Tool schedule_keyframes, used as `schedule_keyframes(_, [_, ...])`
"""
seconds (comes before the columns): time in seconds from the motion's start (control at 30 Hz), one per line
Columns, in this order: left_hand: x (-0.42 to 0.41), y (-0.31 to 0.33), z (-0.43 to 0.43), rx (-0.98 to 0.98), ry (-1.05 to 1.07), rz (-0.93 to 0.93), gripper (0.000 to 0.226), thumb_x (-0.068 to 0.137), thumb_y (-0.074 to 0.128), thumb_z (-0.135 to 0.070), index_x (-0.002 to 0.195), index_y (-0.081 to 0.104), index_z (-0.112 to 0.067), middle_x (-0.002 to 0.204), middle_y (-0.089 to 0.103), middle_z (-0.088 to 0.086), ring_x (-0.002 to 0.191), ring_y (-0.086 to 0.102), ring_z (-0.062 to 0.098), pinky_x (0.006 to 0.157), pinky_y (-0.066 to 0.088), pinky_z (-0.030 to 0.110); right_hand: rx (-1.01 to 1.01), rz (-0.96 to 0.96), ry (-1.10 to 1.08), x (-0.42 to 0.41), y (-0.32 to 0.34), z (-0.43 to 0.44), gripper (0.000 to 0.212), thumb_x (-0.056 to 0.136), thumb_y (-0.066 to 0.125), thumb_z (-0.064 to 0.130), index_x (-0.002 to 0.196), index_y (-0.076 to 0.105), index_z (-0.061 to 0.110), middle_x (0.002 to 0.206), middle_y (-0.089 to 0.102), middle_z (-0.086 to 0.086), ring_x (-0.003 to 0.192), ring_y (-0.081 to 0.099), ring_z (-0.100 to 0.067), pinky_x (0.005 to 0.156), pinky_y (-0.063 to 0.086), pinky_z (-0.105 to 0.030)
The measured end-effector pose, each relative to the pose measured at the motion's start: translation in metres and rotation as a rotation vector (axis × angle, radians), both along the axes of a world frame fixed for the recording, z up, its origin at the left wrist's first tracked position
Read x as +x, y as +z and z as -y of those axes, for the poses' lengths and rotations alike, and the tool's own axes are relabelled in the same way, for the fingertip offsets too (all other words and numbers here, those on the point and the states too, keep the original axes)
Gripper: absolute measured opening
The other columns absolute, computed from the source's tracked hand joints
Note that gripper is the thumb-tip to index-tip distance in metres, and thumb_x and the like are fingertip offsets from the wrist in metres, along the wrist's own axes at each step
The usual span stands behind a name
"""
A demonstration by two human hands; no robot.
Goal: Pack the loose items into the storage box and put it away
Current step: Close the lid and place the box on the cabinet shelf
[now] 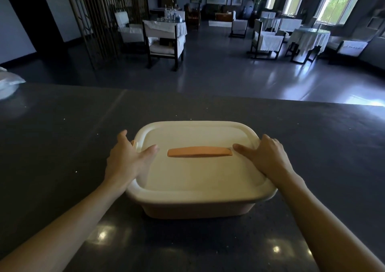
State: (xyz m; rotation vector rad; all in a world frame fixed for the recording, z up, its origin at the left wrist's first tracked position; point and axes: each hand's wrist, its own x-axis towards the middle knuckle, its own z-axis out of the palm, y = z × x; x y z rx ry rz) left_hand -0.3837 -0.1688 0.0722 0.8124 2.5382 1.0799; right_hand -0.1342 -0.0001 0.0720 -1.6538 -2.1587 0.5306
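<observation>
A cream storage box (198,207) stands on the dark counter (62,147) in front of me, its lid (198,176) on top and shut. An orange handle (200,152) lies flat across the middle of the lid. My left hand (127,159) grips the lid's left edge, thumb on top, fingers wrapped over the side by a small orange latch (133,143). My right hand (265,157) clasps the lid's right edge the same way. The box's contents are hidden. No loose items show on the counter.
A crumpled white bag or cloth (8,82) lies at the counter's far left edge. Beyond the counter's far edge is a dark polished floor with white-covered chairs (164,40) and round tables (310,36). A slatted screen (104,17) stands at the back left.
</observation>
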Motion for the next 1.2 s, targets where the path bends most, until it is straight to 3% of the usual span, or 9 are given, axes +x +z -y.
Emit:
schedule_keyframes(0.17, [0.006,0.002,-0.001,-0.072,-0.018,-0.229,0.090,0.079,0.063,-0.049,0.145,0.013,-0.014,0.130,0.053,0.017,0.112,0.055,0.035,0.082,0.046,0.044,0.045,0.027,0.005,-0.002,0.003,0.003,0.063,0.068,0.057,0.069,0.081,0.047,0.009,0.096,0.054,-0.015,0.066,0.042,-0.020,0.046,0.025,-0.027])
schedule_keyframes(0.37, [0.013,0.003,-0.003,-0.151,-0.040,-0.427,0.082,0.085,0.057,-0.046,0.145,0.011,-0.016,0.114,0.061,0.017,0.095,0.062,0.033,0.071,0.047,0.042,0.065,0.079,0.008,-0.007,0.005,0.010,0.070,0.075,0.055,0.064,0.102,0.051,-0.001,0.101,0.050,-0.016,0.076,0.050,-0.029,0.058,0.036,-0.034])
schedule_keyframes(0.5, [0.013,0.004,-0.002,-0.164,-0.070,-0.479,0.077,0.087,0.053,-0.047,0.144,0.012,-0.017,0.111,0.061,0.017,0.094,0.062,0.035,0.072,0.046,0.044,0.120,0.142,0.035,-0.013,0.007,0.014,0.061,0.081,0.054,0.056,0.101,0.053,-0.001,0.098,0.054,-0.016,0.074,0.052,-0.029,0.059,0.036,-0.032])
schedule_keyframes(0.67, [0.010,0.000,0.000,-0.124,-0.102,-0.423,0.077,0.086,0.054,-0.048,0.143,0.015,-0.015,0.118,0.057,0.016,0.099,0.060,0.034,0.076,0.047,0.045,0.138,0.113,0.037,-0.008,0.008,0.010,0.059,0.075,0.056,0.064,0.088,0.051,0.006,0.091,0.054,-0.012,0.063,0.044,-0.020,0.044,0.024,-0.026])
schedule_keyframes(0.8, [-0.002,-0.003,-0.003,-0.130,-0.088,-0.145,0.093,0.081,0.056,-0.055,0.146,0.004,-0.014,0.141,0.038,0.018,0.119,0.048,0.033,0.088,0.043,0.042,-0.078,0.095,-0.002,-0.004,0.007,-0.001,0.084,0.065,0.049,0.078,0.109,0.048,0.007,0.092,0.054,-0.008,0.071,0.048,-0.022,0.046,0.029,-0.029])
schedule_keyframes(0.9, [-0.008,-0.005,-0.003,-0.225,-0.128,-0.135,0.095,0.079,0.046,-0.066,0.146,-0.004,-0.021,0.141,0.040,0.016,0.120,0.048,0.033,0.092,0.042,0.045,-0.135,0.079,-0.010,-0.004,0.003,0.000,0.093,0.063,0.042,0.083,0.119,0.039,0.010,0.088,0.049,-0.005,0.071,0.045,-0.022,0.048,0.030,-0.030])
schedule_keyframes(1.0, [-0.009,-0.005,-0.005,-0.259,-0.160,-0.138,0.094,0.076,0.041,-0.072,0.146,-0.004,-0.027,0.144,0.037,0.014,0.125,0.043,0.034,0.096,0.038,0.047,-0.146,0.083,0.026,-0.003,0.001,0.000,0.100,0.062,0.037,0.086,0.133,0.025,0.016,0.107,0.056,-0.014,0.079,0.048,-0.025,0.057,0.036,-0.033])
schedule_keyframes(1.1, [-0.008,-0.005,-0.006,-0.289,-0.205,-0.118,0.088,0.073,0.037,-0.077,0.143,0.005,-0.035,0.133,0.045,0.015,0.113,0.050,0.034,0.091,0.042,0.045,-0.143,0.132,0.080,-0.003,0.000,-0.001,0.099,0.066,0.032,0.085,0.144,0.003,0.031,0.122,0.055,-0.016,0.080,0.047,-0.023,0.053,0.034,-0.031])
schedule_keyframes(1.2, [-0.008,-0.002,-0.004,-0.296,-0.268,-0.089,0.080,0.072,0.034,-0.079,0.138,0.009,-0.041,0.110,0.055,0.010,0.091,0.058,0.028,0.081,0.049,0.044,-0.129,0.148,0.080,-0.004,0.000,0.000,0.095,0.067,0.030,0.085,0.143,0.002,0.035,0.121,0.056,-0.014,0.077,0.045,-0.022,0.046,0.029,-0.026])
